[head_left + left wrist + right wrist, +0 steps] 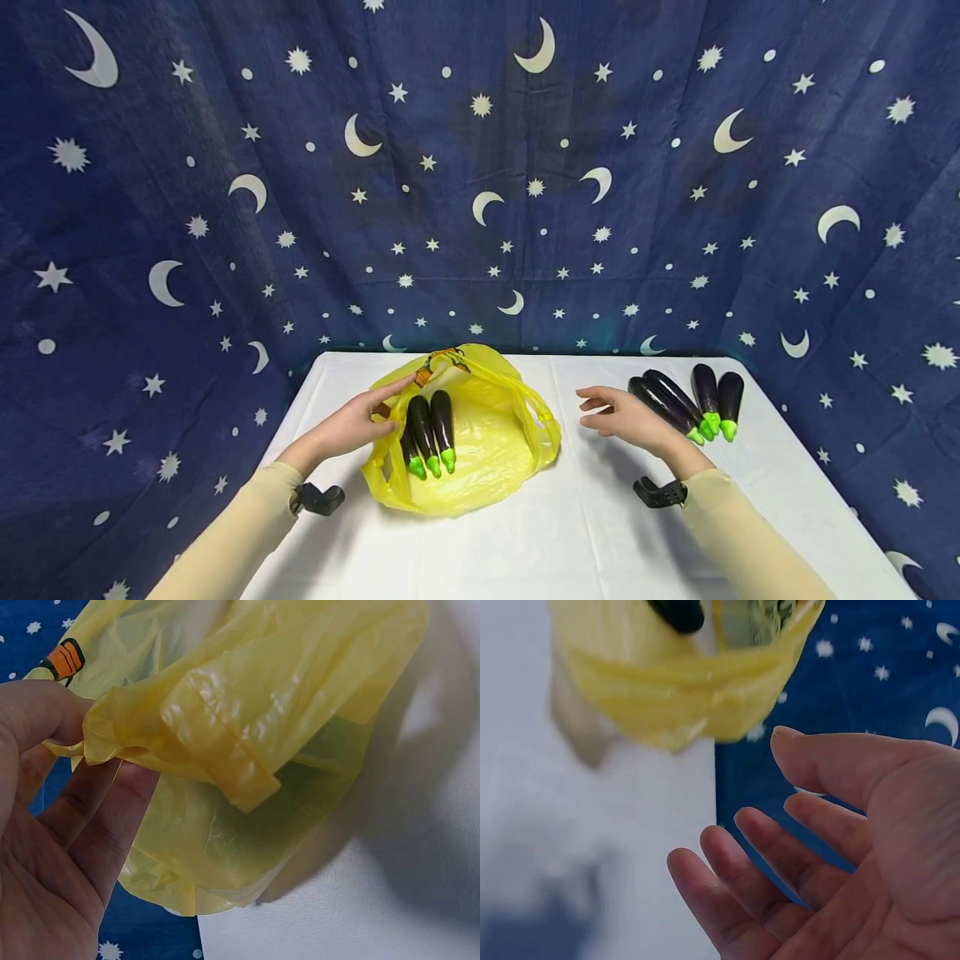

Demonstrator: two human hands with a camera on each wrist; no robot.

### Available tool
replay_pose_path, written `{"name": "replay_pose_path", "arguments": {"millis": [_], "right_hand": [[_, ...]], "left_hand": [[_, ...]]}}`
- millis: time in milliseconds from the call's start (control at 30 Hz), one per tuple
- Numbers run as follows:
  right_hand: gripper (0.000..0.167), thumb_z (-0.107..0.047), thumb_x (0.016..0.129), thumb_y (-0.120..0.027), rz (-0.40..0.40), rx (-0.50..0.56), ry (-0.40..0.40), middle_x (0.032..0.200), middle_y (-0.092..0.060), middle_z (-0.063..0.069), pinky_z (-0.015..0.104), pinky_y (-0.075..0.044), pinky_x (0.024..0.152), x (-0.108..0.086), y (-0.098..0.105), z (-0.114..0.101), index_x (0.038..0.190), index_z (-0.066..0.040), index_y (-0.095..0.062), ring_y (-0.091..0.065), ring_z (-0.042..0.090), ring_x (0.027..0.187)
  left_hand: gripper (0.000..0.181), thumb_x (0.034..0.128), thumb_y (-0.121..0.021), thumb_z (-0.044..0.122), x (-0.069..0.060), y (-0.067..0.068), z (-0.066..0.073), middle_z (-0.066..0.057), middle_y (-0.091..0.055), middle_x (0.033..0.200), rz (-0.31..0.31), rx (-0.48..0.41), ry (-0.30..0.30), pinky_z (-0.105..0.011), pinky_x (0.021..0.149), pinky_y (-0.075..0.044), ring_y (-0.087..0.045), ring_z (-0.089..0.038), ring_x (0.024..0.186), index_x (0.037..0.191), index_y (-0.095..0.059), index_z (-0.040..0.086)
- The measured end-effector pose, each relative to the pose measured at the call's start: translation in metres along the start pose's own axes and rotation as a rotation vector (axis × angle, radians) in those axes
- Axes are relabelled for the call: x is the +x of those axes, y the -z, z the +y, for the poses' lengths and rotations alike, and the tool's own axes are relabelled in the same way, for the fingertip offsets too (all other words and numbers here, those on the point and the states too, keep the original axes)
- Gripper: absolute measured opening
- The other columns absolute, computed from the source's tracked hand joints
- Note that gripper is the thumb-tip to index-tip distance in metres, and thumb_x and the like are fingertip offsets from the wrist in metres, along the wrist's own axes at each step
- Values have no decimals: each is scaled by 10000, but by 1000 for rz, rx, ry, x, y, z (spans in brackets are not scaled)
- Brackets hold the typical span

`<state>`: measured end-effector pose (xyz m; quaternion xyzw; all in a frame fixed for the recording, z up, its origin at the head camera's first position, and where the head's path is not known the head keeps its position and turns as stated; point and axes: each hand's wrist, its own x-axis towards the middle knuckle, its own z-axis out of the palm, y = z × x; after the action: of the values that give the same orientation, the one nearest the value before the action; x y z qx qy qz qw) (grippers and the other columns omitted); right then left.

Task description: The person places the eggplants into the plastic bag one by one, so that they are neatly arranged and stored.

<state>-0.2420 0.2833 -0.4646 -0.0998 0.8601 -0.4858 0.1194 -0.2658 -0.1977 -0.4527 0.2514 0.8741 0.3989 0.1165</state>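
A yellow plastic bag (487, 475) lies on the table with its mouth spread toward me. Three dark purple eggplants (442, 421) with bright green stem ends lie side by side in its left part. My left hand (354, 425) pinches the bag's left rim between thumb and fingers; the left wrist view shows the gathered plastic (124, 724) in its grip. To the right of the bag, my right hand (633, 418) hovers over the table with loosely bent fingers, holding nothing. Several more eggplants (705, 387) lie just beyond it, partly behind the hand.
A white cloth covers the table (600, 533). Behind it and along both sides hangs a dark blue curtain (480, 158) with moons and stars. Black straps (660, 493) sit on both wrists.
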Motion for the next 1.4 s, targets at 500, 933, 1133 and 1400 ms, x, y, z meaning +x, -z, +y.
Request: {"name": "replay_pose_path", "arguments": {"millis": [500,933,1133,1400], "right_hand": [[633,-192,962,-705,220,-219,-52,1328,-564,342,474,-538,864,-19,46,60,1460,110,-455,-570,461,1194],[632,-168,913,-705,373,-531,-81,1299,-583,330,640,-423,962,-18,61,84,1451,78,-482,-537,527,1196],[625,-174,887,-731,421,-584,-77,1283,-585,337,653,-412,960,-12,65,92,1425,64,-520,-531,544,1172],[629,-197,863,-763,390,-595,-82,1261,-595,336,658,-414,956,-7,72,97,1395,60,-547,-538,549,1155]], "left_hand": [[789,939,-667,62,0,0,2,-53,-453,1548,0,-1,9,-369,802,-516,-590,-226,1064,1610,-348,326],[794,939,-657,55,0,-1,2,-30,-440,1561,-4,-12,4,-379,815,-507,-582,-236,1088,1612,-340,334],[795,939,-653,52,0,-1,2,-19,-445,1559,-3,-6,-4,-376,814,-502,-580,-240,1065,1611,-341,339],[791,947,-655,60,0,-1,1,-13,-429,1572,-8,-6,-7,-389,852,-498,-572,-240,1077,1612,-336,345]]}}
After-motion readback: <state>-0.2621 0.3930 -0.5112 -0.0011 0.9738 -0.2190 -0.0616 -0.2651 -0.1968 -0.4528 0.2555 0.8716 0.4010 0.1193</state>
